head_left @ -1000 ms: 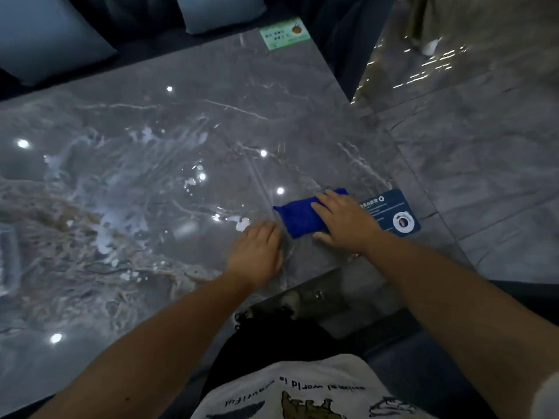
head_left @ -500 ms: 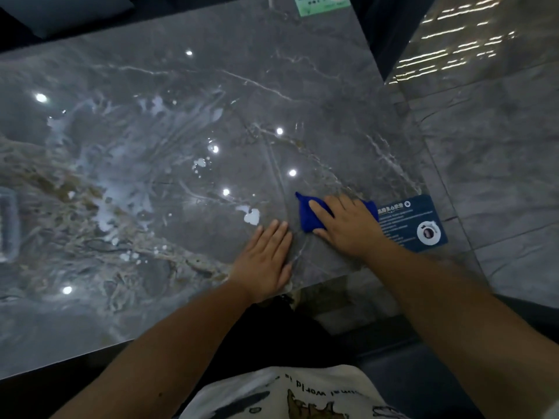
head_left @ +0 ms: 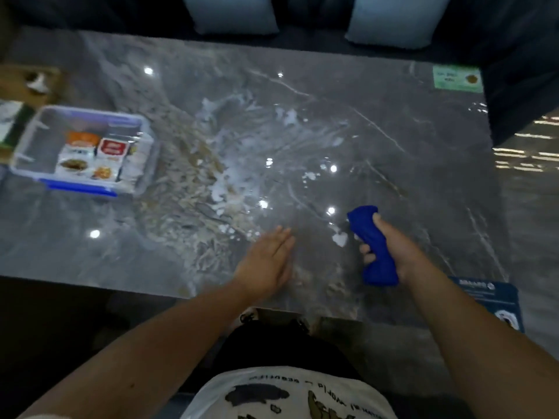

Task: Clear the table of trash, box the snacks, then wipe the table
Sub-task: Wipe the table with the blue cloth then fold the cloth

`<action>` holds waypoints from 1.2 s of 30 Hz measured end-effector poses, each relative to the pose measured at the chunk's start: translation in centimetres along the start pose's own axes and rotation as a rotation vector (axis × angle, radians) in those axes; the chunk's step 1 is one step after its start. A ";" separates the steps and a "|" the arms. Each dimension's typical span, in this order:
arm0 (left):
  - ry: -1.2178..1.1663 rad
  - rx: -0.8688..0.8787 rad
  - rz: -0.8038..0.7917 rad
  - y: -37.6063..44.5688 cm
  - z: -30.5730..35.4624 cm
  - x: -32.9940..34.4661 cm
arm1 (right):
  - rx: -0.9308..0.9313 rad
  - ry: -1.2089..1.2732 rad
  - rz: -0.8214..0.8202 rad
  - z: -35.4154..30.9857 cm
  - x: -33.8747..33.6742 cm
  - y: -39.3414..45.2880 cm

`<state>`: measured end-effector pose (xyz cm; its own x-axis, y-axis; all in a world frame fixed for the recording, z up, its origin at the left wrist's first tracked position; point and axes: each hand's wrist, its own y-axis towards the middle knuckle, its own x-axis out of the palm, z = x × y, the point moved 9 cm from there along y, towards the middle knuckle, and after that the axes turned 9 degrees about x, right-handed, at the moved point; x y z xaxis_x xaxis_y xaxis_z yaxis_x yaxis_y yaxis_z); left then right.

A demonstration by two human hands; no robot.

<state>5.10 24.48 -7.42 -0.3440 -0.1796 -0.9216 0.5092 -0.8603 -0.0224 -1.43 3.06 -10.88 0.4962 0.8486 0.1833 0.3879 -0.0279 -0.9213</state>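
A glossy grey marble table fills the view. My right hand grips a bunched blue cloth and holds it just above the table's near right part. My left hand hovers flat, fingers together and empty, over the near edge to the left of the cloth. A clear plastic box with blue clips stands at the far left with several snack packets inside it.
A green sticker marks the far right corner and a dark blue sticker the near right corner. Cardboard lies behind the box. Two pale cushions rest on the dark sofa beyond the table.
My right hand has lifted the blue cloth off the table and bunched it in a fist. My left hand has come up off the surface. The view has swung left, showing the snack box.
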 end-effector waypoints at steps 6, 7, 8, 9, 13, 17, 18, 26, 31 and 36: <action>0.052 -0.539 0.114 -9.0 -16.2 -5.7 | -0.044 0.122 -0.287 -4.6 13.6 1.3; 0.060 -0.617 0.132 -10.4 -18.6 -6.5 | -0.062 0.106 -0.297 -5.5 15.6 1.9; 0.066 -0.685 0.149 -11.7 -20.7 -7.1 | -0.082 0.082 -0.291 -6.5 17.4 2.5; 0.070 -0.747 0.157 -12.9 -22.7 -7.4 | -0.103 0.044 -0.272 -7.6 19.1 3.3; 0.070 -0.944 0.156 -16.2 -27.8 -7.3 | -0.232 -0.192 -0.183 -12.3 25.2 6.3; 0.111 -0.952 0.195 -16.7 -28.7 -6.8 | -0.469 -0.474 -0.029 -18.8 30.4 8.9; 0.120 -0.947 0.194 -16.7 -28.6 -6.7 | -0.522 -0.551 0.016 -20.3 31.7 9.5; 0.171 -0.958 0.211 -16.9 -29.2 -6.3 | -1.083 -1.277 0.384 -29.9 43.2 14.2; 0.196 -0.956 0.241 -17.1 -29.3 -6.1 | -1.190 -1.600 0.375 -30.4 47.9 18.1; 0.196 -0.962 0.240 -17.2 -29.5 -5.9 | -1.157 -1.861 0.411 -28.8 47.9 21.2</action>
<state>21.70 54.42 -13.01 -0.0575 -0.1412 -0.9883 0.9976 -0.0467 -0.0514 52.92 27.89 -11.73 -0.1537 0.0928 -0.9838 0.9839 0.1063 -0.1437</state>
